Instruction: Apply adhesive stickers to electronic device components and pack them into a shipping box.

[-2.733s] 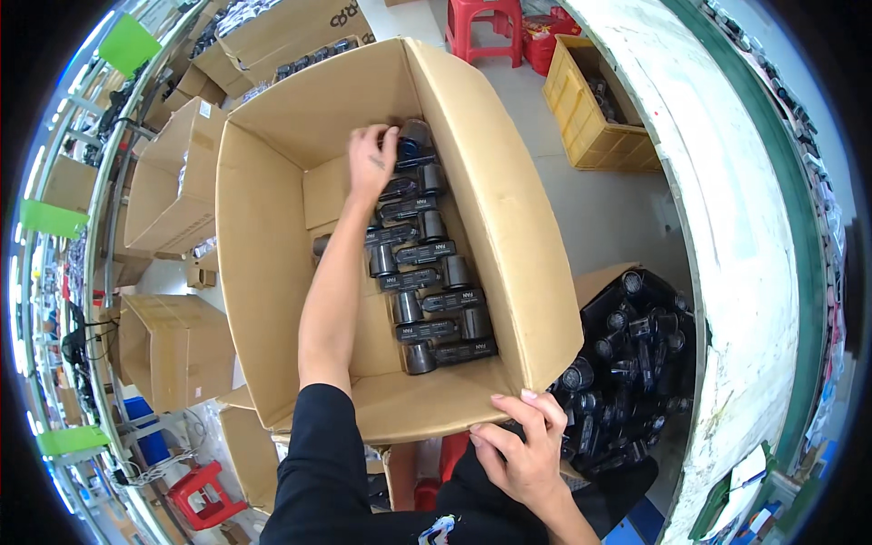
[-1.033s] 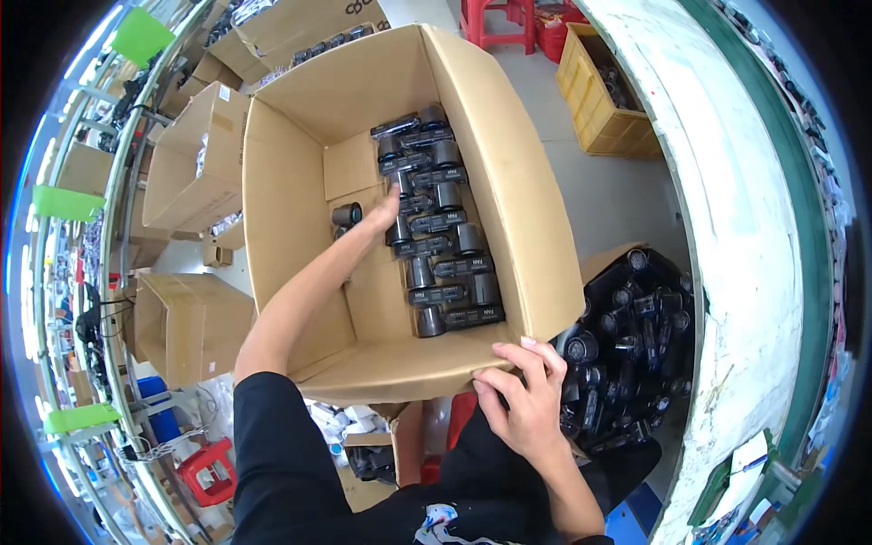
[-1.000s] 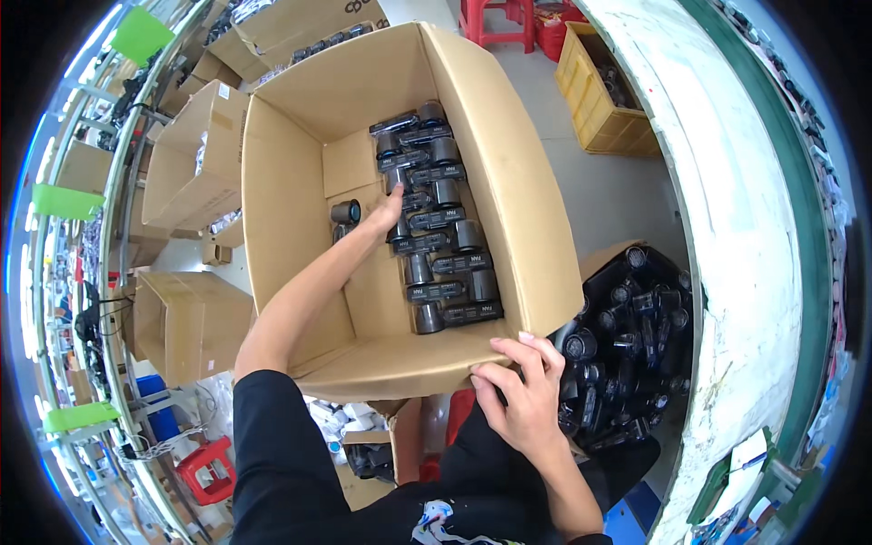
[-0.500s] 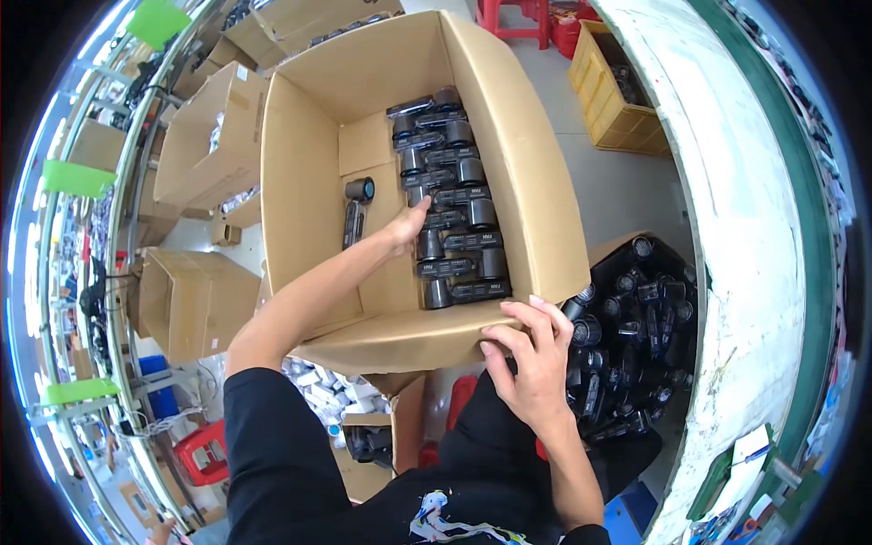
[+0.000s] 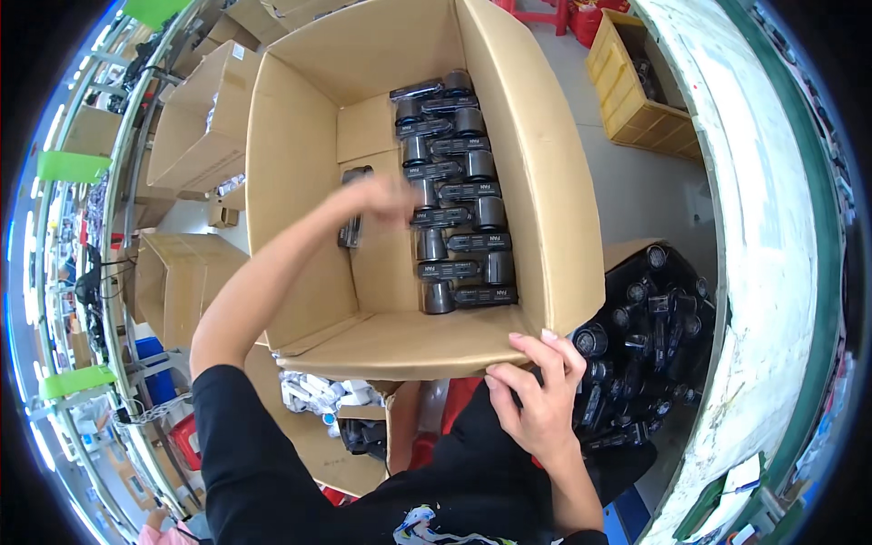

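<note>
Black parts [image 5: 454,195]: stacked in a neat column along the right side of the big cardboard box [image 5: 300,173], running from its far wall to its near flap, dark barrels and flat bodies interlocked.
Loose part [image 5: 351,218]: one more black piece alone on the left of the stack, against the cardboard divider, just beside the reaching hand.
Left hand [image 5: 386,195]: inside the box, motion-blurred, hovering between the loose part and the stack; cannot tell whether the fingers are spread or closed, or whether they grip anything.
Right hand [image 5: 536,391]: at the near right corner of the box, fingers curled together over the edge of the near flap, pinching the cardboard.
Bin of parts [image 5: 649,327]: a heap of the same black pieces, just right of the box, near the right hand.
Around: more cardboard boxes [image 5: 204,113] on the left, a yellow crate [image 5: 636,91] far right.
</note>
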### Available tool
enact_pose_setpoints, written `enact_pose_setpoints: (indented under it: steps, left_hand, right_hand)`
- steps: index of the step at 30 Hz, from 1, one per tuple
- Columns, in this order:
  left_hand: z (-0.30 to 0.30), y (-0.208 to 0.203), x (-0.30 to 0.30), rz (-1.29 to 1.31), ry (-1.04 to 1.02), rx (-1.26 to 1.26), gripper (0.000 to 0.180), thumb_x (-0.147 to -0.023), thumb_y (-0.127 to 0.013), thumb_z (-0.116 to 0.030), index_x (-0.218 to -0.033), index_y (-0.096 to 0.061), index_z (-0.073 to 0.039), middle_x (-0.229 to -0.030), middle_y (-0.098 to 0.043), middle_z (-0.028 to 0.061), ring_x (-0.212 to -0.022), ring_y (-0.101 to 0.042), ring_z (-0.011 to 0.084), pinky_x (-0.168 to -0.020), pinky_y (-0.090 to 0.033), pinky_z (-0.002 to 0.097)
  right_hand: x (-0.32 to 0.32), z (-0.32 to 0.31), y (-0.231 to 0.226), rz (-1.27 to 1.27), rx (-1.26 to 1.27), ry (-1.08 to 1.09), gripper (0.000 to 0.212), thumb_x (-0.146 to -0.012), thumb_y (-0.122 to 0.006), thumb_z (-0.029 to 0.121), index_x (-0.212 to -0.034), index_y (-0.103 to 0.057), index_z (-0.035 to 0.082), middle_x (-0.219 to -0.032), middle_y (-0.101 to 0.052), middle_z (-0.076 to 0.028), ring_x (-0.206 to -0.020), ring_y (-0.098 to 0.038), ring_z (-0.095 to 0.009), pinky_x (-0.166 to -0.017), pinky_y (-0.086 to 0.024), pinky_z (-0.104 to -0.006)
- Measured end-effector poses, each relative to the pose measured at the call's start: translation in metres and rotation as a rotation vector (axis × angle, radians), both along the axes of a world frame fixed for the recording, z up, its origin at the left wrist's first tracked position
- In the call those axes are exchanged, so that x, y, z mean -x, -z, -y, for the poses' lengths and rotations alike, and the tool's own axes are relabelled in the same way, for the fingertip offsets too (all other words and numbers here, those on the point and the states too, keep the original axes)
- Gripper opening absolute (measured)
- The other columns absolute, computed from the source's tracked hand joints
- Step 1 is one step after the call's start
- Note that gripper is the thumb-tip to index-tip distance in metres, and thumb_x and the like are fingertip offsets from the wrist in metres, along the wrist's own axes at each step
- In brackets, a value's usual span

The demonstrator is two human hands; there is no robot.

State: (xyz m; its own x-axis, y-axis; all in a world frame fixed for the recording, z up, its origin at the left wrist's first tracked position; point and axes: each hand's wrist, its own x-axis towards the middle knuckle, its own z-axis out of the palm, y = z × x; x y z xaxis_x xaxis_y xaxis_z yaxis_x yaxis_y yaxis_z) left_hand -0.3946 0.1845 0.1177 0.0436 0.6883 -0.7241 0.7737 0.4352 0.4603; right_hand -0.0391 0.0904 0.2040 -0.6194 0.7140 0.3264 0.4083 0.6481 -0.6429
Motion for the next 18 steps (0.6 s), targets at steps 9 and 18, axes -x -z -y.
enact_pose_setpoints:
  steps: [9, 18]
  left_hand:
    - [-0.149, 0.091, 0.090, -0.426, -0.585, -0.697, 0.068, -0.082, -0.047, -0.061, -0.133, -0.046, -0.016, -0.132, -0.046, 0.0256, -0.132, -0.026, 0.0446, -0.110, -0.020, 0.0479]
    - [-0.154, 0.084, 0.072, -0.448, -0.349, -0.620, 0.060, -0.085, -0.040, -0.059, -0.127, -0.055, -0.019, -0.128, -0.053, 0.0153, -0.124, -0.045, 0.0311, -0.104, -0.031, 0.0425]
  right_hand:
    - [-0.003, -0.001, 0.000, 0.012, 0.010, -0.049, 0.027, -0.059, -0.074, 0.011, -0.083, -0.065, 0.018, -0.114, -0.055, -0.002, -0.110, -0.040, -0.025, -0.089, -0.038, -0.0423]
    - [-0.005, 0.003, -0.004, 0.070, 0.015, -0.071, 0.023, -0.059, -0.074, 0.016, -0.080, -0.065, 0.021, -0.111, -0.054, -0.003, -0.111, -0.032, -0.028, -0.092, -0.032, -0.0452]
